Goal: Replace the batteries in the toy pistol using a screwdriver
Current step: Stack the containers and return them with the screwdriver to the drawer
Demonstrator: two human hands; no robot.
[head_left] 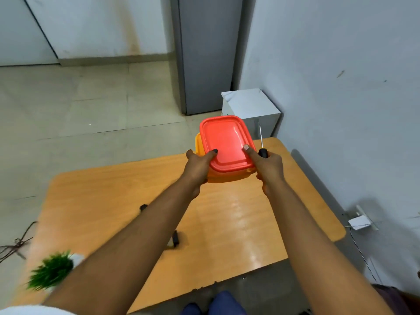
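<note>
Both hands hold an orange plastic box with a red lid (pixel 225 142) above the far end of the wooden table (pixel 227 219). My left hand (pixel 198 165) grips its left side, thumb on the lid. My right hand (pixel 268 167) grips the right side, thumb on the lid, and also clasps a screwdriver (pixel 262 146) with a black handle, its shaft pointing up. A dark object (pixel 175 238), possibly part of the toy pistol, lies on the table, mostly hidden by my left forearm; another dark bit (pixel 143 207) shows beyond the arm.
A small green potted plant (pixel 52 272) stands at the table's near left corner. A white box (pixel 251 110) sits on the floor beyond the table, next to a grey cabinet (pixel 204 55). The wall runs along the right. Cables lie on the floor at the left (pixel 16 244).
</note>
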